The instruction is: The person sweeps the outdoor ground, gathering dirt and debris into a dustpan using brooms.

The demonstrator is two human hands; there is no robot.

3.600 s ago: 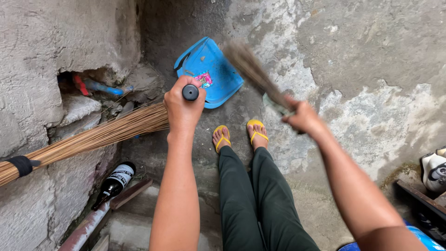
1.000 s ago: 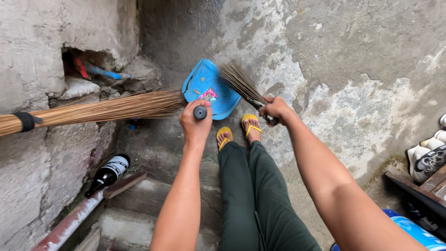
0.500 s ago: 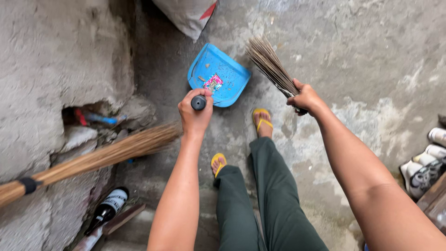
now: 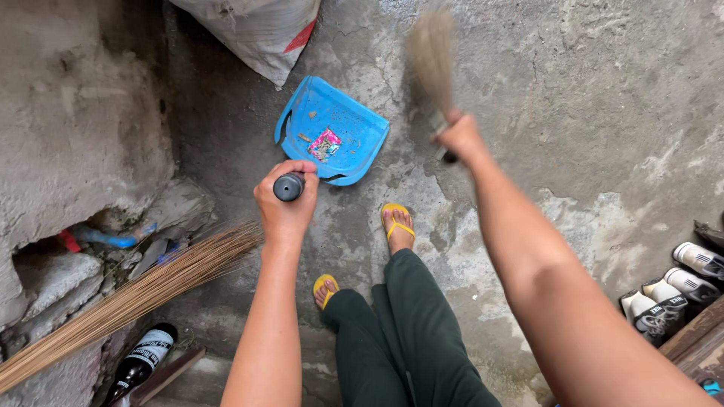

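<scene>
The small hand broom [image 4: 431, 56] is motion-blurred; its bristles read only as a tan smear, and its grip is hidden inside the right hand [image 4: 458, 138], which is closed around it above the concrete floor [image 4: 573, 98]. The left hand [image 4: 285, 202] is closed around the black end of the dustpan handle [image 4: 289, 186]; the shaft below that end is foreshortened and cannot be traced to the pan.

The blue dustpan [image 4: 332, 132] lies flat on the floor just ahead of the left hand, near the wall corner. It holds a pink and green wrapper [image 4: 324, 144] and scattered specks of dirt.

A long stick broom [image 4: 128, 301] leans across the lower left, its handle end cut off by the frame edge. A white sack [image 4: 253, 30] is cropped at the top. A dark bottle [image 4: 139, 363] at the bottom left is partly out of frame. A wall cavity [image 4: 105, 241] contains blue and red items too shadowed to identify. Shoes [image 4: 679, 290] at right are partly cropped.
</scene>
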